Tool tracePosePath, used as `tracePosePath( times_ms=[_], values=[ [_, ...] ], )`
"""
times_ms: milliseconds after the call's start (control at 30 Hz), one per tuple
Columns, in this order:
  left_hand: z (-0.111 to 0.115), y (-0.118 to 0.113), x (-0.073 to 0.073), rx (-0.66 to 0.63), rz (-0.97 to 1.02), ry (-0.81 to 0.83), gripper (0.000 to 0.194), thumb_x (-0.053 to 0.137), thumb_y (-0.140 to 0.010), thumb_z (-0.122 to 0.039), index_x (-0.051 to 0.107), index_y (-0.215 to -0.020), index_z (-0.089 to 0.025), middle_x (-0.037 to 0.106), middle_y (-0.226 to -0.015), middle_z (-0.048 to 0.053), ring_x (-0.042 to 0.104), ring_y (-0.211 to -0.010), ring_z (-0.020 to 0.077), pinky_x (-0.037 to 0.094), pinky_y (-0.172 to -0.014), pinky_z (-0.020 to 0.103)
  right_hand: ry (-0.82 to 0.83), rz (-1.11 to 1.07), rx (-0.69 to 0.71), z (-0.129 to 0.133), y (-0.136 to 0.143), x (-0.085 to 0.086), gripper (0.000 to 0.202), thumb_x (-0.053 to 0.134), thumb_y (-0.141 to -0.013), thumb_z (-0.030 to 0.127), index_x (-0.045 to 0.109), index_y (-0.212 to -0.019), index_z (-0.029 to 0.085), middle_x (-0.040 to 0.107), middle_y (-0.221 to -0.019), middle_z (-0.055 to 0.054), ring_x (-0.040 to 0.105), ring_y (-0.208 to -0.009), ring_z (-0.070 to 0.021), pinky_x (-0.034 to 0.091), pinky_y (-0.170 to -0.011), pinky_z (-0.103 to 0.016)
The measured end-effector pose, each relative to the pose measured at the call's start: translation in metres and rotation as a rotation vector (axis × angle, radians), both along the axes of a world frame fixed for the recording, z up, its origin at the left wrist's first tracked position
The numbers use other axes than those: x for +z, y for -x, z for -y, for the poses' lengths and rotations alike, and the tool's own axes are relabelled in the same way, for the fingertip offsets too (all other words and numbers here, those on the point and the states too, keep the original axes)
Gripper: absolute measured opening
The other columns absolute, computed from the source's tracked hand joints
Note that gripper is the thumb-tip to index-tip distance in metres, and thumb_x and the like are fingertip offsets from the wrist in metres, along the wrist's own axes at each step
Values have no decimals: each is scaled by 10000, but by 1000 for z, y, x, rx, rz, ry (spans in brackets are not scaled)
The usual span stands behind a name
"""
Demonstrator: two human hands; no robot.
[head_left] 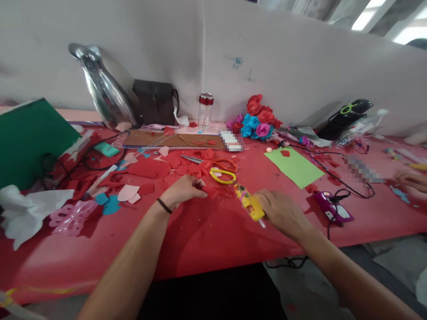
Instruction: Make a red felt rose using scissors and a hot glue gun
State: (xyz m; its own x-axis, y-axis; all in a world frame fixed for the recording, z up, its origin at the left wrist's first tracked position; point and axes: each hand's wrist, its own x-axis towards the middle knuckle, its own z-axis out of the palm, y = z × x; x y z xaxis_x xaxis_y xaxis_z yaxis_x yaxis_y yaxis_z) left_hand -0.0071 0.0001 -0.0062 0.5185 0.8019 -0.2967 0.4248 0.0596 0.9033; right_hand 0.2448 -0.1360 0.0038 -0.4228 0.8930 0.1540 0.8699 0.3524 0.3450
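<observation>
My right hand [278,209] is closed around a yellow hot glue gun [252,207], with a clear glue stick [262,223] poking out of its rear end toward me. My left hand [183,192], with a dark band at the wrist, is low over the table at the near edge of a heap of red paper petals [171,162]. Its thumb stands apart from the curled fingers, and I make out nothing held. Just beyond both hands lie scissors with yellow and orange handles [223,176], their blades pointing left among the petals.
A bunch of paper flowers [258,118], a glass bottle [204,113] and a steel jug [103,89] stand along the wall. Green paper [293,166] and a purple power box [332,206] with a black cable lie right. Another person's hand [412,181] is at far right.
</observation>
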Motion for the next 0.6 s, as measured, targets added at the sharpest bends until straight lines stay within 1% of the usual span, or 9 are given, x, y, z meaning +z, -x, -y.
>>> tracePosePath(
  times_ms=[100,167,267,333,400,433,467,533,600],
  values=[
    [-3,7,6,133,120,6,212,692,-520,-250,540,-646,-174,543,-644,-45,518,-649,114,398,-641,240,32,-24,-283,-17,-17,-3,208,455,-847,90,525,-1042,111,624,-967,-126,590,-743,-209,388,-622,-294],
    [-5,11,9,171,176,46,213,695,-531,-260,555,-665,-173,527,-605,-58,483,-579,95,371,-572,224,101,-40,-439,-28,-23,-6,259,417,-838,47,540,-1061,89,623,-989,-152,597,-838,-235,405,-666,-305],
    [-6,14,12,187,211,56,187,685,-544,-276,596,-667,-166,530,-560,-60,435,-511,83,332,-519,221,168,-50,-560,-40,-21,-3,324,436,-788,24,583,-1075,59,633,-1014,-188,571,-973,-297,417,-759,-358],
    [-6,12,10,202,226,-4,160,678,-538,-264,614,-643,-160,560,-569,-47,462,-540,94,351,-552,229,135,-115,-552,-47,-9,3,372,506,-752,71,598,-1112,74,624,-1090,-189,535,-1043,-324,406,-834,-393],
    [-5,8,8,214,225,-69,124,663,-538,-246,612,-610,-158,568,-561,-44,480,-557,101,363,-582,235,65,-307,-459,-56,12,11,427,537,-738,120,601,-1160,125,584,-1219,-159,500,-1108,-311,381,-913,-400],
    [-4,6,7,213,217,-87,108,652,-538,-235,610,-602,-159,565,-550,-45,482,-552,104,364,-583,237,59,-428,-377,-61,25,14,423,536,-744,143,610,-1160,142,586,-1233,-140,503,-1115,-290,376,-935,-390],
    [-4,4,6,208,206,-96,92,640,-536,-223,607,-593,-159,561,-538,-46,479,-541,105,361,-576,237,84,-530,-276,-67,39,17,411,541,-751,171,623,-1153,166,603,-1219,-118,511,-1113,-272,373,-950,-383],
    [-2,1,5,171,178,-100,70,622,-534,-207,606,-582,-160,560,-524,-42,471,-521,108,349,-551,236,159,-685,-158,-81,66,18,359,558,-765,231,656,-1109,201,653,-1155,-86,552,-1075,-248,388,-939,-361],
    [0,-1,5,129,150,-108,52,611,-539,-206,605,-562,-160,559,-514,-37,469,-507,113,335,-529,235,258,-765,-168,-93,86,16,308,604,-754,321,697,-1029,216,699,-1061,-73,595,-1015,-250,426,-871,-337]
  ],
)
